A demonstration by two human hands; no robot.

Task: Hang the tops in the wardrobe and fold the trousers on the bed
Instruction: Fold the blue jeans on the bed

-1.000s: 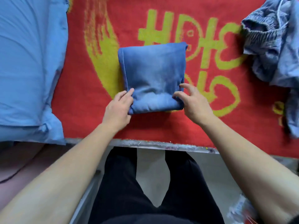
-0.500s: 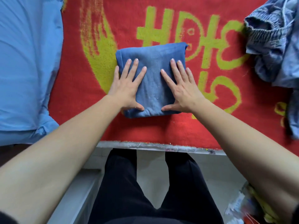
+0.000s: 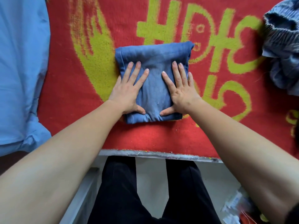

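Blue trousers [image 3: 153,54] lie folded into a compact square on the red blanket [image 3: 150,136] with yellow lettering that covers the bed. My left hand [image 3: 129,91] presses flat on the left half of the bundle, fingers straight and spread. My right hand [image 3: 179,89] presses flat on the right half in the same way. Both thumbs point inward near the bundle's front edge. A crumpled grey-blue garment [image 3: 284,50] lies at the right edge of the bed.
A light blue pillow [image 3: 21,70] fills the left side of the bed. The bed's metal front edge [image 3: 158,154] runs just below the blanket. My black-trousered legs [image 3: 123,191] stand in front of it. Some packaging [image 3: 237,209] lies on the floor at the lower right.
My hands left the front corners of the folded trousers and now lie flat on top. Over the last half second they moved slightly apart.
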